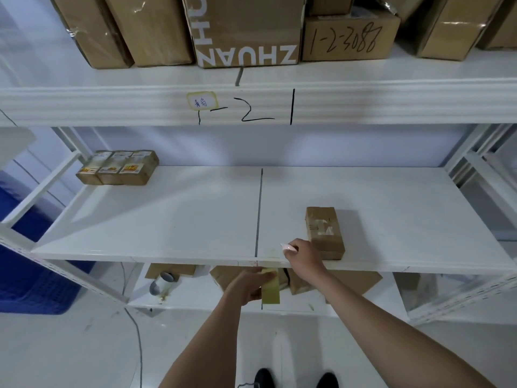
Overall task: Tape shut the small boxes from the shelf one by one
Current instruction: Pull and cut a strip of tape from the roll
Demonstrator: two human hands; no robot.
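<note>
A small brown cardboard box lies on the white middle shelf, right of the centre seam, with clear tape across its top. My right hand is just left of the box's near end and pinches a whitish strip of tape. Below the shelf's front edge, my left hand grips a yellowish roll of tape. A row of three small labelled boxes stands at the back left of the same shelf.
Large cardboard cartons crowd the upper shelf. The lower shelf holds flattened cardboard and a grey tape roll. A blue crate stands on the floor at left, and a cable runs down the floor.
</note>
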